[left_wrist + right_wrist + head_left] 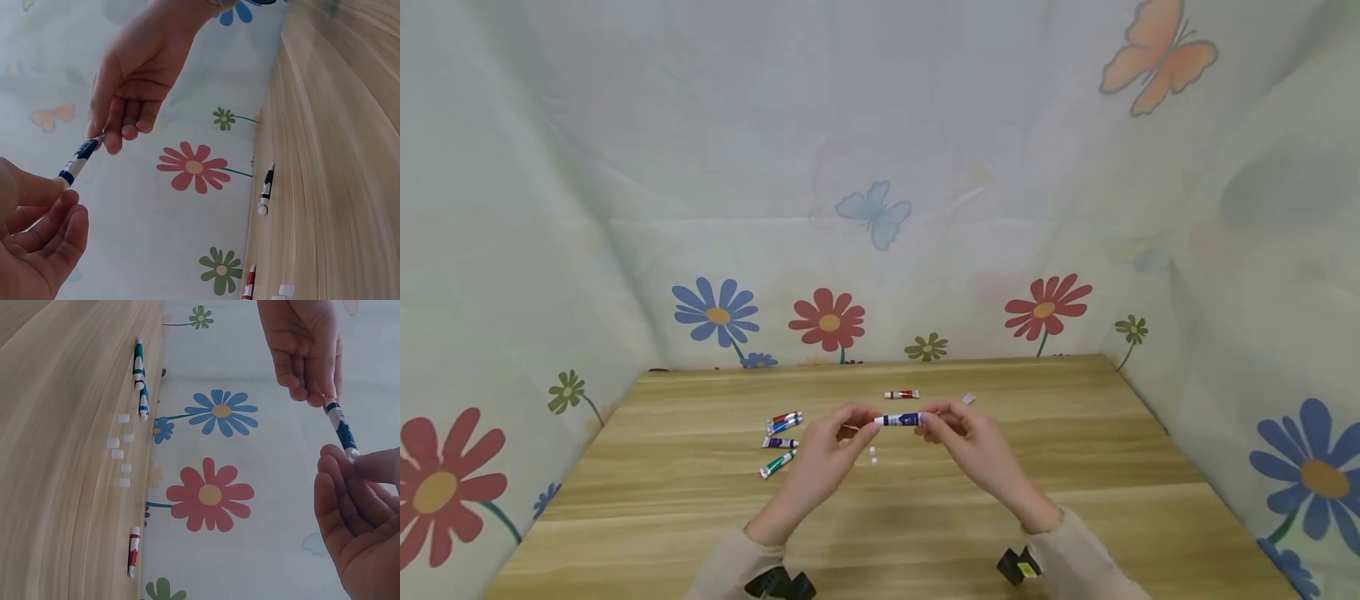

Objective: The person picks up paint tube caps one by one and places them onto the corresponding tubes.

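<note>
A dark blue and white paint tube [901,420] is held level above the table between both hands. My left hand [831,450] pinches its white front end between thumb and fingers. At the flat tail, my right hand [973,446] pinches the tube the same way. The left wrist view shows the tube [79,162] slanting between the two hands. Whether a cap sits on the front end, I cannot tell, since the left fingers cover it. Small white caps [873,461] lie on the table beneath; the right wrist view shows several caps [117,454].
Left on the wooden table [925,533] lie several tubes, among them a green tube [777,464] and a purple tube [780,443]. A red tube [901,394] lies farther back. Another tube [968,398] is partly behind the right hand. Flowered cloth [925,275] surrounds the table.
</note>
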A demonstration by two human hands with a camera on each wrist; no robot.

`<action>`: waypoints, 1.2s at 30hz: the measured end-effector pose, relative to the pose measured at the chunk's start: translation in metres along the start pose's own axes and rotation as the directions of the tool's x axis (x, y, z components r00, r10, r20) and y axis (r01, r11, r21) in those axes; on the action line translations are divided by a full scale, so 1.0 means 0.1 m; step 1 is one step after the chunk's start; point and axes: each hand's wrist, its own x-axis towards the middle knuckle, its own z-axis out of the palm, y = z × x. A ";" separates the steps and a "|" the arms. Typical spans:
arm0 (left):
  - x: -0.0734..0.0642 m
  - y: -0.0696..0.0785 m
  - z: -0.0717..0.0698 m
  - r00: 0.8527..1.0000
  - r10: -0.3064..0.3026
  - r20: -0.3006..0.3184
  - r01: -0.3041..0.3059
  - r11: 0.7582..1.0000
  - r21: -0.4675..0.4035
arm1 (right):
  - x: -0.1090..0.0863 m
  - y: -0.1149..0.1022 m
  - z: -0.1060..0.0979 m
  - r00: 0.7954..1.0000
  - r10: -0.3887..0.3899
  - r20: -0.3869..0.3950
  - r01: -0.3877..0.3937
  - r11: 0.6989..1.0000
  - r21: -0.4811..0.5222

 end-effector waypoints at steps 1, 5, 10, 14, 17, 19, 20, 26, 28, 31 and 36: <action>0.03 -0.02 -0.01 1.000 -0.001 0.001 0.001 1.000 0.001 | 0.02 0.00 0.00 1.000 0.007 -0.011 -0.007 1.000 -0.012; 0.18 -0.06 -0.06 1.000 -0.002 -0.007 0.002 1.000 0.015 | 0.18 0.00 -0.01 0.998 0.038 -0.052 -0.040 0.998 -0.041; 0.42 -0.16 -0.07 1.000 -0.015 -0.019 0.016 0.999 0.039 | 0.44 0.06 -0.01 0.994 0.066 -0.083 -0.066 0.998 0.011; 0.60 -0.30 -0.02 0.998 -0.062 -0.005 0.062 0.996 0.066 | 0.60 0.22 -0.02 0.991 0.105 -0.088 -0.100 0.993 0.057; 0.69 -0.38 0.03 0.994 -0.107 0.018 0.105 0.991 0.085 | 0.70 0.38 -0.01 0.983 0.166 -0.082 -0.157 0.982 0.102; 0.76 -0.44 0.07 0.990 -0.138 0.029 0.135 0.987 0.089 | 0.76 0.49 0.00 0.973 0.215 -0.085 -0.203 0.970 0.130; 0.80 -0.47 0.09 0.987 -0.156 0.032 0.153 0.984 0.086 | 0.79 0.54 0.01 0.968 0.238 -0.086 -0.224 0.964 0.146; 1.00 -0.79 0.22 0.974 -0.223 0.034 0.219 0.972 0.083 | 0.94 0.83 0.09 0.942 0.319 -0.103 -0.296 0.937 0.186; 1.06 -0.90 0.26 0.972 -0.229 0.051 0.224 0.971 0.079 | 0.98 0.92 0.11 0.937 0.334 -0.102 -0.312 0.932 0.183; 1.12 -1.01 0.31 0.969 -0.235 0.077 0.229 0.970 0.078 | 1.01 1.01 0.12 0.933 0.347 -0.100 -0.327 0.929 0.171; 1.20 -1.13 0.39 0.965 -0.245 0.090 0.236 0.967 0.095 | 1.06 1.12 0.17 0.923 0.364 -0.127 -0.344 0.926 0.153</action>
